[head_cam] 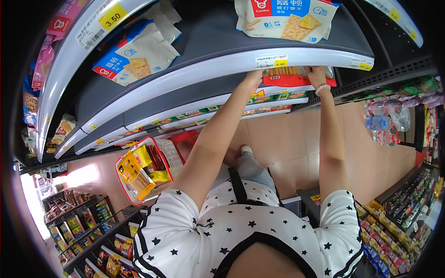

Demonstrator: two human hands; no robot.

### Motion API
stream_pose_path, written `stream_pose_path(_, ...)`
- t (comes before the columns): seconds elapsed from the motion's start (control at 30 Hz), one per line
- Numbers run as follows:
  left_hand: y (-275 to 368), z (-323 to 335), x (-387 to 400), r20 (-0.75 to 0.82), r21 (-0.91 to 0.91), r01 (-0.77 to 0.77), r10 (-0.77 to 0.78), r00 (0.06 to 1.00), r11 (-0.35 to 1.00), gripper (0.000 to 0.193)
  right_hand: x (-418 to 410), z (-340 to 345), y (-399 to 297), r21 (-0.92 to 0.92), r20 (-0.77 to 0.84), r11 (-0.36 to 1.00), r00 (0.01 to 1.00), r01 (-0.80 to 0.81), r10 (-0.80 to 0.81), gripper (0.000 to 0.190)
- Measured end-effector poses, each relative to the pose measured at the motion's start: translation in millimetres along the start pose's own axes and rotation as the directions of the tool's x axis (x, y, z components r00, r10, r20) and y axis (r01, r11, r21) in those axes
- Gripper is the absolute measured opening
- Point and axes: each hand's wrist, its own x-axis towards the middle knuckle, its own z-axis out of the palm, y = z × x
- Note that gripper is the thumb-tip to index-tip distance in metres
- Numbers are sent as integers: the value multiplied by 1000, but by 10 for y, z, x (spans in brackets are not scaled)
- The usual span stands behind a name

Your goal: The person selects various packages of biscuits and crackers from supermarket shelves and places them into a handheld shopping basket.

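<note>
A red packet with a clear window showing biscuits (286, 79) lies on the shelf level just under the priced shelf edge. At its left end is my left hand (255, 78), its fingertips partly hidden behind the packet and the shelf edge. Over the right part of the same packet, my right hand (316, 77) has its fingers on the clear wrapping, with a beaded bracelet at the wrist. On the shelf above stand white, blue and red Garden cracker packets (288, 21), with more of them (137, 57) to the left.
A red-rimmed white shopping basket (175, 158) holding yellow and red snack packets is at the lower left. The curved shelf edge (208, 64) runs above my hands. Bottled drinks (379, 123) stand at the right. Snack racks (100, 239) are behind me, and tiled floor (288, 139) shows below.
</note>
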Motion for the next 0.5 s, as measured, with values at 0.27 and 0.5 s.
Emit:
stream_pose_path(0.27,115,129,-229,64,73,18,-23,998,997,48,-14,-57,23,8,-13,998,998,66,-66,30)
stream_pose_path(0.5,123,117,-248,16,104,13,-15,1000,994,46,-49,-159,65,198,171,978,985,-70,36,29)
